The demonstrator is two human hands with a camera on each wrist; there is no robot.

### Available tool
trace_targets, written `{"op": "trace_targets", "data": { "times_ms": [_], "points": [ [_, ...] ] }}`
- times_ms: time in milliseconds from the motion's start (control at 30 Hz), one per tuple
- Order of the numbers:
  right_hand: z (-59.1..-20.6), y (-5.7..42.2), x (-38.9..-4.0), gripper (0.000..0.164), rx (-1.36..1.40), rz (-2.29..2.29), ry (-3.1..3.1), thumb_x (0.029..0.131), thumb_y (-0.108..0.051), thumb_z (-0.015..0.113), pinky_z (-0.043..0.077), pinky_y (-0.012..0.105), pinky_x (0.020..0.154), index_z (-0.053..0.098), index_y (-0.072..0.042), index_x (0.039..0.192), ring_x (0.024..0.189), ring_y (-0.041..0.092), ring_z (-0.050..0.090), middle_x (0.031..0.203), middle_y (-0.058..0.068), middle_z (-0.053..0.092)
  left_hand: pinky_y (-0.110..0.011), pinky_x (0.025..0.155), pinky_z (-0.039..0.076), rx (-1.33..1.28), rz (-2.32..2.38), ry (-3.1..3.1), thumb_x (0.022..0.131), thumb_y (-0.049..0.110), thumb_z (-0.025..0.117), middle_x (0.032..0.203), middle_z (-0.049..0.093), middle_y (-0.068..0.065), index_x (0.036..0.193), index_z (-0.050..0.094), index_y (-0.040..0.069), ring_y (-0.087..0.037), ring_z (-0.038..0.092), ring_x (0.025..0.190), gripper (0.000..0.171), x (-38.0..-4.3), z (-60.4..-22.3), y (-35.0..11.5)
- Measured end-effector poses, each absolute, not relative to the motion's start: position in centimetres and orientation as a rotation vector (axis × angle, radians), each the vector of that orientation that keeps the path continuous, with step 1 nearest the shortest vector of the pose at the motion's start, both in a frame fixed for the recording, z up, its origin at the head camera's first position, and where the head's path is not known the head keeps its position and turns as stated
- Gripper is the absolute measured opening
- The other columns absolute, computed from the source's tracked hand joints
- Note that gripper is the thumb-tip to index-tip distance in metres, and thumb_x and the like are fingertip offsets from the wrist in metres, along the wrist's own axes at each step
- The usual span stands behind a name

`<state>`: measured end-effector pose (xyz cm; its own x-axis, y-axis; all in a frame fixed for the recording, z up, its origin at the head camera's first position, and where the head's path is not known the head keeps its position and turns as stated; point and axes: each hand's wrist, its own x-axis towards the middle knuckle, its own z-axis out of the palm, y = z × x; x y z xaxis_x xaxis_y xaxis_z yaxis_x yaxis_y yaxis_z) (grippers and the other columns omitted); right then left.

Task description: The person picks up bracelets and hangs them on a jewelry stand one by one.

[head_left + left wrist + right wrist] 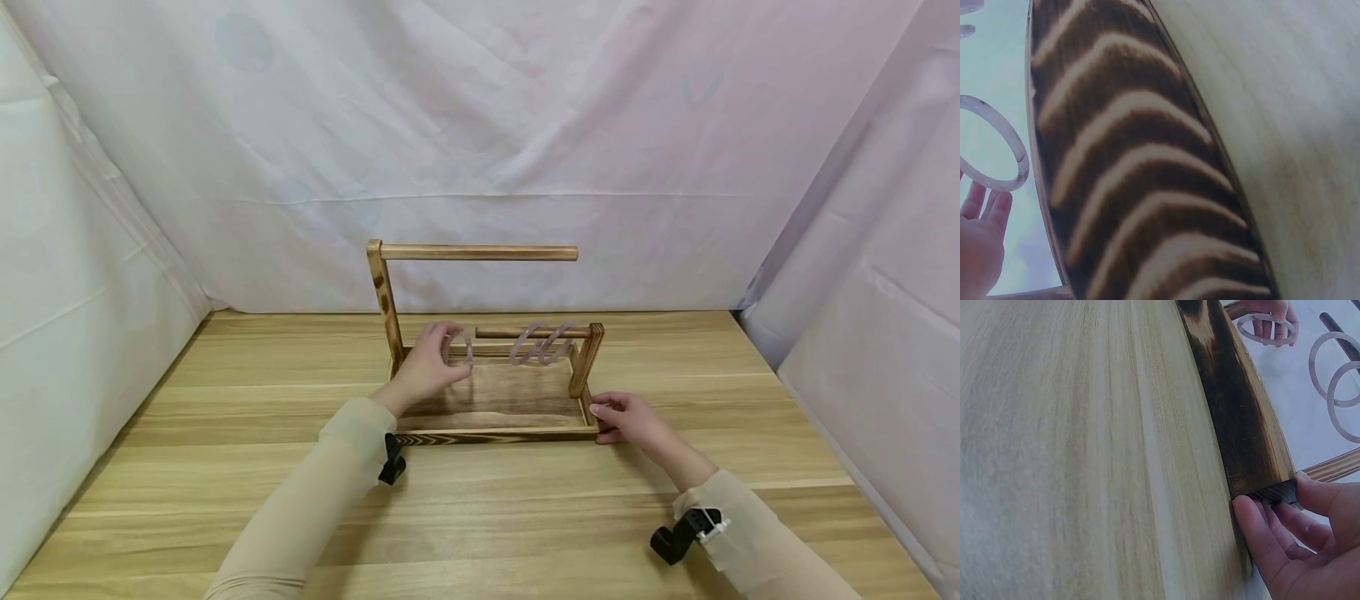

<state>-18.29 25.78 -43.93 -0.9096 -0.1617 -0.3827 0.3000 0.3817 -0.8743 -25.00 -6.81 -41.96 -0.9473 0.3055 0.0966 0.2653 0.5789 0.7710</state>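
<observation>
My left hand (429,365) holds a pale translucent bangle (1016,148) between thumb and fingers, above the tray of a wooden jewelry stand (495,437). The bangle stands apart from the free left end of the stand's lower rod (491,332). Two similar bangles (516,347) hang on that rod, close to its right-hand post (587,362). At the tray's front right corner, my right hand (630,419) grips the wood. In the right wrist view its thumb (1317,494) lies on the corner's upper edge, the fingers around the outer side.
A longer upper rod (480,252) runs from the tall left post (386,304) and carries nothing. The stand sits on a wood-grain table (480,525). White cloth (480,150) hangs behind and at both sides.
</observation>
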Motion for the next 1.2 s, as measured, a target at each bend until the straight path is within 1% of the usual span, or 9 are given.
{"op": "trace_targets", "data": {
  "times_ms": [200,400,567,667,767,900,1000,1200],
  "points": [
    [-44.0,25.8,-18.3,0.047,0.122,-1.540,2.243,0.098,-0.015,0.047,0.057,0.028,0.070,0.036,0.015,0.133,0.078,0.012,0.055,0.091,0.008,0.053,-0.043,0.090,0.044,0.518,1.359,2.724,0.081,0.023,0.068,0.134,0.038,-0.013,0.134,0.041,0.005,-0.027,0.045,0.110,0.061,-24.9,-41.9,-7.1],
    [-44.0,25.7,-18.3,0.047,0.125,-1.546,2.239,0.098,-0.014,0.047,0.057,0.028,0.071,0.036,0.015,0.133,0.078,0.012,0.055,0.093,0.009,0.054,-0.043,0.092,0.045,0.526,1.399,2.716,0.082,0.025,0.069,0.133,0.039,-0.011,0.134,0.041,0.006,-0.028,0.046,0.111,0.063,-24.8,-41.6,-7.2],
    [-44.0,25.7,-18.3,0.047,0.125,-1.551,2.238,0.098,-0.014,0.047,0.057,0.028,0.071,0.037,0.015,0.133,0.079,0.012,0.055,0.093,0.009,0.055,-0.049,0.098,0.042,0.556,1.478,2.683,0.082,0.020,0.069,0.132,0.039,-0.013,0.133,0.041,0.006,-0.034,0.045,0.115,0.060,-24.7,-41.5,-7.3],
    [-44.0,25.8,-18.3,0.047,0.125,-1.548,2.237,0.098,-0.014,0.047,0.057,0.028,0.071,0.037,0.015,0.133,0.079,0.012,0.055,0.093,0.009,0.054,-0.051,0.100,0.040,0.568,1.510,2.670,0.082,0.017,0.069,0.132,0.039,-0.013,0.133,0.041,0.007,-0.033,0.044,0.116,0.058,-24.6,-41.4,-7.4],
    [-44.0,25.8,-18.3,0.046,0.125,-1.540,2.240,0.098,-0.014,0.047,0.057,0.028,0.071,0.037,0.015,0.133,0.079,0.013,0.055,0.092,0.009,0.053,-0.050,0.101,0.040,0.564,1.516,2.673,0.082,0.017,0.069,0.132,0.039,-0.013,0.132,0.041,0.008,-0.030,0.044,0.115,0.058,-24.5,-41.3,-7.5],
    [-44.0,25.8,-18.3,0.047,0.125,-1.537,2.240,0.098,-0.014,0.047,0.057,0.029,0.072,0.037,0.015,0.133,0.079,0.013,0.054,0.092,0.009,0.053,-0.050,0.102,0.039,0.578,1.524,2.680,0.082,0.018,0.068,0.131,0.040,-0.014,0.133,0.041,0.007,-0.033,0.044,0.117,0.059,-24.5,-41.3,-7.5],
    [-44.0,25.8,-18.3,0.046,0.124,-1.539,2.241,0.098,-0.014,0.047,0.057,0.029,0.072,0.037,0.015,0.132,0.078,0.012,0.054,0.090,0.009,0.052,-0.051,0.103,0.039,0.601,1.544,2.679,0.082,0.014,0.068,0.131,0.040,-0.017,0.132,0.041,0.004,-0.035,0.044,0.118,0.058,-24.5,-41.1,-7.4],
    [-44.0,25.7,-18.3,0.046,0.122,-1.541,2.246,0.098,-0.014,0.047,0.057,0.029,0.071,0.038,0.016,0.132,0.077,0.012,0.054,0.089,0.008,0.052,-0.049,0.103,0.038,0.633,1.576,2.671,0.082,0.012,0.067,0.130,0.040,-0.021,0.131,0.042,0.002,-0.031,0.044,0.117,0.056,-24.3,-40.7,-7.4]
  ]
}}
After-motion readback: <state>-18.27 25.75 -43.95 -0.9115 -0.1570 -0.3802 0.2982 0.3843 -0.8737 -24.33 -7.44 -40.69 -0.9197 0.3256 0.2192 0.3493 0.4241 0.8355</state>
